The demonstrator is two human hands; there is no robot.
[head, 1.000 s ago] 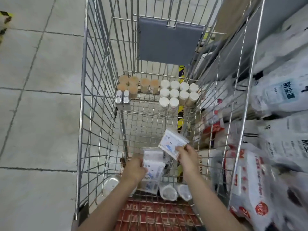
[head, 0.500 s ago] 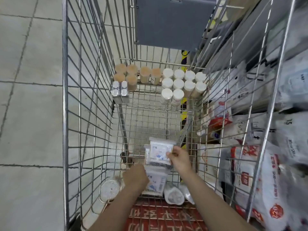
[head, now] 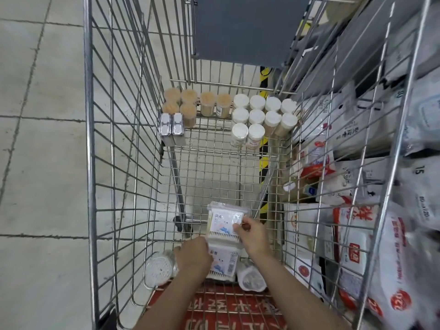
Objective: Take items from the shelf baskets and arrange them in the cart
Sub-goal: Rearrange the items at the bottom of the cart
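So a second earlier the right hand (head: 252, 236) had the flat clear-plastic cotton swab pack with the white-and-blue label (head: 225, 221) lifted up and tilted over the middle of the silver wire shopping cart (head: 89, 163). By this frame it had come down to the near end of the cart floor, sitting just past and touching a second pack of the same kind (head: 225, 263). The right hand's fingers were curled on the pack's right edge, pinching it. The left hand (head: 194, 254) was down on the nearer pack, fingers bent over its left side, looked like it was holding it steady, though I couldn't tell how firm the grip was.

What that meant for the job: this pack was basically placed, just needing a nudge to line up before letting go. At the far end stood the clear tubs of tan toothpicks (head: 188, 103) and the white-lidded round tubs (head: 257, 115) in rows. The white bagged goods on the shelf (head: 357, 234) sat just right of the cart, so more was left to grab.
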